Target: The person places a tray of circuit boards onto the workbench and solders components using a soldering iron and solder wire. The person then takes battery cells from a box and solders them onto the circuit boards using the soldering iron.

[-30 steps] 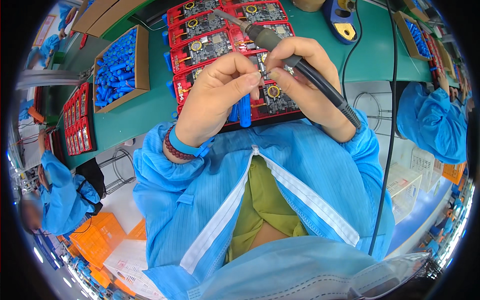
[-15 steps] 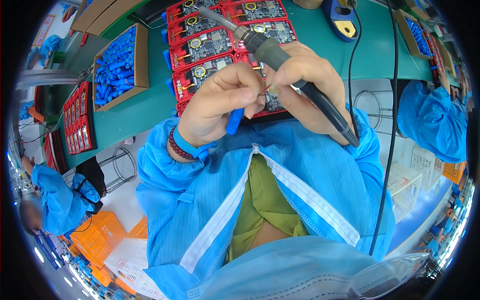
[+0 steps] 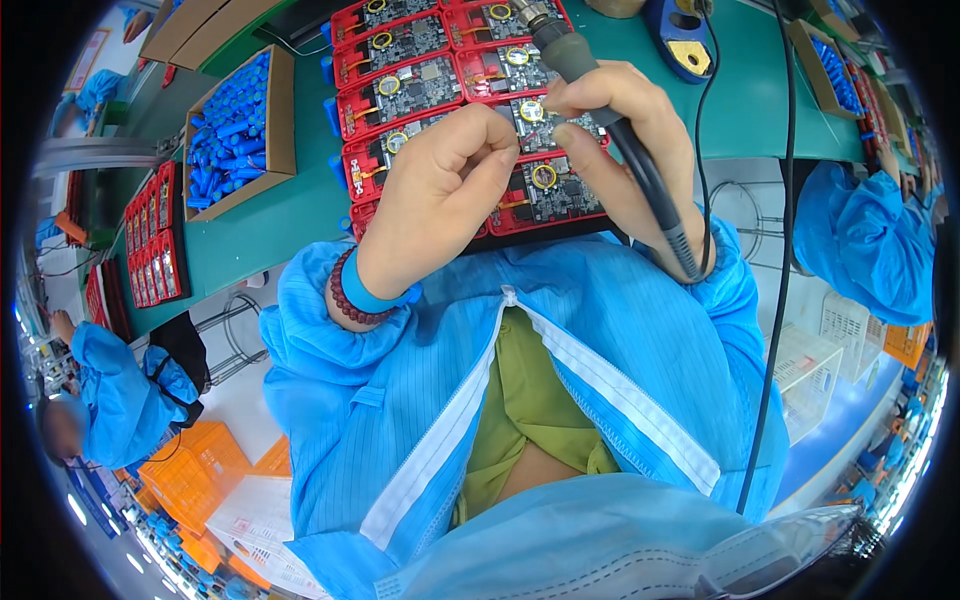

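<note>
My left hand [image 3: 432,195], with a beaded bracelet and a blue band at the wrist, is curled closed over the nearer red cases. Its back faces up, so whatever its fingers hold is hidden. In my right hand [image 3: 655,140] is a soldering iron [image 3: 572,58], its dark grip pointing away up and to the left, its tip beyond my view over the far boards. Beneath both hands lie two columns of red cases holding circuit boards [image 3: 420,88], each with a round yellow-ringed part. One board [image 3: 565,190] shows between my hands. Blue cylinders [image 3: 333,117] stick out along the cases' left side.
A cardboard box [image 3: 284,140] full of blue cylindrical cells stands on the green bench at left, near more red cases [image 3: 155,240]. A soldering iron stand [image 3: 690,58] sits at the far right. Cables hang at right [image 3: 790,200]. Co-workers [image 3: 860,240] sit on both sides.
My hands have moved apart. The left has turned its back up, hiding the blue cylinder and thin red wire seen before. The iron has shifted away and up, its tip leaving view.
</note>
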`<control>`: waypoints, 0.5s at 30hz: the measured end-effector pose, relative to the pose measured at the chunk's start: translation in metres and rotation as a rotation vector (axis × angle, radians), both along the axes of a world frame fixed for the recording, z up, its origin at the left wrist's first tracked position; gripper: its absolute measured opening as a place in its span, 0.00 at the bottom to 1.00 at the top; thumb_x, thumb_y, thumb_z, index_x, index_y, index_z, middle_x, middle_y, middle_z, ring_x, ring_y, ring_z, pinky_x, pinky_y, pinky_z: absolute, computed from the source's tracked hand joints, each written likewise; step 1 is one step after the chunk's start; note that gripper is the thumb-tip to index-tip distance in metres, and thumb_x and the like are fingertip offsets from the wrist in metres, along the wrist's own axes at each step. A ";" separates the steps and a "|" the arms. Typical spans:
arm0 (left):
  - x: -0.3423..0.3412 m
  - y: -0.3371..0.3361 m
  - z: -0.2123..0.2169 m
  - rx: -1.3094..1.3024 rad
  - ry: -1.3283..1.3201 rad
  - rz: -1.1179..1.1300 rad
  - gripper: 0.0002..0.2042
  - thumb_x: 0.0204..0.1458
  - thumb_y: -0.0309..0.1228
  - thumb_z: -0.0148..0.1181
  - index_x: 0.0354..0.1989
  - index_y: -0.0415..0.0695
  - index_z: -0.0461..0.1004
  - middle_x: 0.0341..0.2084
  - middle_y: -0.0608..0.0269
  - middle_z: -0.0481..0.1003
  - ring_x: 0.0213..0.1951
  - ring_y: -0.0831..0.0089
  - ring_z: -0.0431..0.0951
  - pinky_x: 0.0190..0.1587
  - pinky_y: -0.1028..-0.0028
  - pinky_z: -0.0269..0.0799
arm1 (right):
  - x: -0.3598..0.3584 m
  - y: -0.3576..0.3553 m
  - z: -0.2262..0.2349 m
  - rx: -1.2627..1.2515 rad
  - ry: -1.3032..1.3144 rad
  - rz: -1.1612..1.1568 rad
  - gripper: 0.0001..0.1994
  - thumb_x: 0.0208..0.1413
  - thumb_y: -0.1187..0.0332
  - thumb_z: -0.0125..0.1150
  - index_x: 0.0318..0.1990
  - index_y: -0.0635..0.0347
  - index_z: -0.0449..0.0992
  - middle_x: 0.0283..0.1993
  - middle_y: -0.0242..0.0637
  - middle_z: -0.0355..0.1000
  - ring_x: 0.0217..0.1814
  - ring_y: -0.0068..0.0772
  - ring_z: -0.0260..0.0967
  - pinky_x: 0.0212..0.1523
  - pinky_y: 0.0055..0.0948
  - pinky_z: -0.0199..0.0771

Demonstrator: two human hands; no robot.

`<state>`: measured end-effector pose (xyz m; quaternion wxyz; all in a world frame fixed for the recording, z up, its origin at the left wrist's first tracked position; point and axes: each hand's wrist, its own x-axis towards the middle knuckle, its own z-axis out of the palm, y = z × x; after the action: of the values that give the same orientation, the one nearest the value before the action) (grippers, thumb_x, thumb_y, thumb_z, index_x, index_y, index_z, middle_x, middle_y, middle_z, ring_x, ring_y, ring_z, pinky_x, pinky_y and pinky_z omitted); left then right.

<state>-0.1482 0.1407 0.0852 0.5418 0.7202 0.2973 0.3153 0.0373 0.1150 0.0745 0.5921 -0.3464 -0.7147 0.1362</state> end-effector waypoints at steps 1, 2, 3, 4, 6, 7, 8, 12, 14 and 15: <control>0.001 0.000 0.000 0.060 0.045 0.033 0.02 0.52 0.23 0.51 0.31 0.39 0.68 0.21 0.65 0.68 0.26 0.77 0.69 0.27 0.75 0.64 | 0.001 0.002 0.000 0.082 -0.085 -0.037 0.18 0.38 0.84 0.61 0.39 0.58 0.72 0.32 0.38 0.70 0.34 0.41 0.70 0.35 0.33 0.69; 0.002 0.000 -0.001 0.120 0.081 0.065 0.02 0.50 0.22 0.51 0.31 0.38 0.68 0.21 0.62 0.69 0.25 0.74 0.70 0.27 0.74 0.65 | 0.003 0.001 0.000 0.118 -0.206 -0.066 0.17 0.38 0.81 0.62 0.40 0.57 0.71 0.31 0.38 0.69 0.34 0.43 0.69 0.35 0.33 0.69; 0.004 0.000 -0.001 0.122 0.090 0.063 0.02 0.50 0.22 0.51 0.31 0.38 0.68 0.21 0.62 0.69 0.25 0.74 0.70 0.27 0.74 0.65 | 0.003 0.002 0.000 0.149 -0.206 -0.060 0.17 0.38 0.81 0.62 0.40 0.57 0.71 0.31 0.38 0.69 0.34 0.43 0.69 0.35 0.33 0.69; 0.005 0.001 -0.002 0.223 0.097 0.088 0.02 0.49 0.22 0.52 0.31 0.38 0.68 0.21 0.59 0.69 0.25 0.70 0.70 0.28 0.72 0.65 | 0.003 0.002 0.000 0.133 -0.276 -0.040 0.18 0.38 0.82 0.63 0.40 0.58 0.71 0.33 0.41 0.70 0.36 0.44 0.69 0.37 0.34 0.69; 0.007 0.002 -0.003 0.324 0.099 0.111 0.02 0.48 0.21 0.52 0.30 0.38 0.68 0.22 0.57 0.69 0.25 0.66 0.71 0.28 0.71 0.65 | 0.003 0.002 -0.002 0.117 -0.350 -0.022 0.18 0.37 0.84 0.63 0.40 0.60 0.71 0.35 0.43 0.71 0.37 0.46 0.69 0.38 0.34 0.69; 0.007 0.002 -0.003 0.362 0.080 0.112 0.02 0.48 0.21 0.53 0.30 0.38 0.69 0.22 0.56 0.70 0.25 0.63 0.70 0.28 0.69 0.65 | 0.002 0.002 -0.003 0.119 -0.334 -0.008 0.18 0.37 0.84 0.63 0.39 0.59 0.71 0.34 0.43 0.71 0.37 0.46 0.70 0.37 0.35 0.69; 0.007 0.003 -0.004 0.402 0.060 0.113 0.03 0.47 0.20 0.53 0.30 0.38 0.69 0.22 0.55 0.70 0.26 0.59 0.70 0.28 0.68 0.65 | 0.001 0.003 -0.005 0.122 -0.318 0.006 0.19 0.36 0.84 0.63 0.39 0.59 0.71 0.34 0.43 0.71 0.36 0.46 0.70 0.36 0.35 0.69; 0.006 0.003 -0.004 0.450 0.077 0.116 0.03 0.46 0.19 0.53 0.30 0.39 0.69 0.22 0.55 0.70 0.26 0.58 0.70 0.28 0.66 0.65 | 0.003 0.003 -0.007 0.063 -0.308 0.031 0.19 0.35 0.84 0.63 0.39 0.59 0.70 0.32 0.42 0.70 0.33 0.45 0.68 0.33 0.35 0.68; 0.006 0.004 -0.004 0.479 0.093 0.100 0.04 0.44 0.19 0.53 0.29 0.39 0.69 0.22 0.54 0.70 0.26 0.57 0.70 0.28 0.65 0.65 | 0.005 0.003 -0.006 0.076 -0.325 0.039 0.17 0.38 0.78 0.62 0.40 0.57 0.71 0.31 0.40 0.67 0.32 0.43 0.66 0.31 0.34 0.67; 0.006 0.004 -0.004 0.498 0.060 0.104 0.04 0.44 0.19 0.53 0.29 0.39 0.69 0.22 0.54 0.70 0.26 0.57 0.70 0.28 0.65 0.65 | 0.006 0.003 -0.005 0.072 -0.343 0.046 0.15 0.41 0.72 0.60 0.41 0.56 0.72 0.30 0.39 0.65 0.31 0.41 0.64 0.30 0.34 0.66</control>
<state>-0.1418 0.1448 0.0814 0.3215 0.8242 0.2632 0.3848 0.0428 0.1179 0.0692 0.4702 -0.3266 -0.8175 0.0627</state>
